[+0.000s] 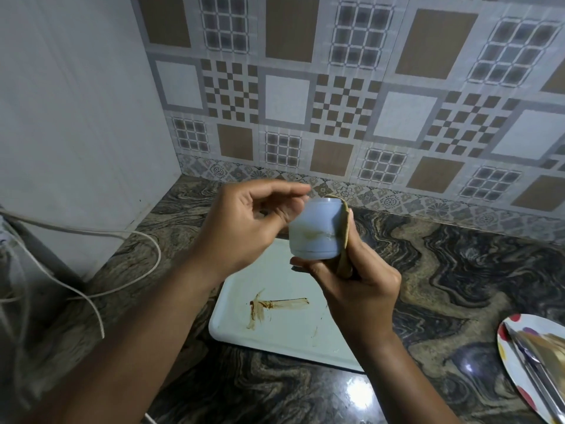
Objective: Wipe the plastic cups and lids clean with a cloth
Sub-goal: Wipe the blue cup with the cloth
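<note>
Above tray (284, 335), cup (315, 231) (right hand (363, 286) grips).

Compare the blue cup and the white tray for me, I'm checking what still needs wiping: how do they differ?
The cup is pale blue and held up off the counter; the tray is white and lies flat on it. The cup's smear is a faint tan band; the tray's streaks are darker brown. The cloth presses on the cup, not the tray. Both bear stains.

Blue cup (315, 231) between left hand (244, 228) and cloth (345, 260) in right hand (363, 289).
</note>
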Action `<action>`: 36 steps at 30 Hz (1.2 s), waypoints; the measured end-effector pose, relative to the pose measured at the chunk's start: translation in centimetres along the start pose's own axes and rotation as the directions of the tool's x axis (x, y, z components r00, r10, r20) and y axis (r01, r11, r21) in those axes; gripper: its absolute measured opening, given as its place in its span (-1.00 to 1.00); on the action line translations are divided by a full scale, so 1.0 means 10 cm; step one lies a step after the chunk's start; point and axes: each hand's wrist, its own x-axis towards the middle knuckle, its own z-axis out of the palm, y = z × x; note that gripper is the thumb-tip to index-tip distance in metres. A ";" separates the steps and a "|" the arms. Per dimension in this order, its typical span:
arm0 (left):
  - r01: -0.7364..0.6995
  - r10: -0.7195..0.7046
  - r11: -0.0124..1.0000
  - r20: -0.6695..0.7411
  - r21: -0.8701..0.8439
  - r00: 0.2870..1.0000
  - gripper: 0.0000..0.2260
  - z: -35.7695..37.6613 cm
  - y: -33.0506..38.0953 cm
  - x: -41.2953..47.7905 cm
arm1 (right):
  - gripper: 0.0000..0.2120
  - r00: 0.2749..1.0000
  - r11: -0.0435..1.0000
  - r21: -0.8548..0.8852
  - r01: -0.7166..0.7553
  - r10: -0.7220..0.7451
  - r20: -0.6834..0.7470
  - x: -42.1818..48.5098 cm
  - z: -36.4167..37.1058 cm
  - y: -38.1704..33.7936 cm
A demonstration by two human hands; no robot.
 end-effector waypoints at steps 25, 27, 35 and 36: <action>-0.021 0.021 0.995 -0.002 -0.098 1.000 -0.75 0.01 0.01 -0.03 | -0.30 0.998 0.991 0.121 -0.063 0.062 0.012 0.04 -0.06 -0.09; 0.027 -0.023 0.988 0.029 -0.150 0.999 -0.83 0.01 0.00 -0.01 | -0.29 0.998 0.988 0.136 -0.068 0.066 0.015 0.06 -0.05 -0.09; -0.027 0.028 0.996 0.019 -0.083 0.999 -0.71 0.06 0.08 -0.02 | -0.27 1.000 0.998 0.065 0.019 -0.020 0.014 0.03 -0.04 -0.02; 0.010 -0.007 0.991 0.025 -0.137 1.000 -0.70 0.05 0.08 -0.02 | -0.28 0.995 0.975 0.200 -0.096 0.093 0.021 0.03 -0.04 -0.03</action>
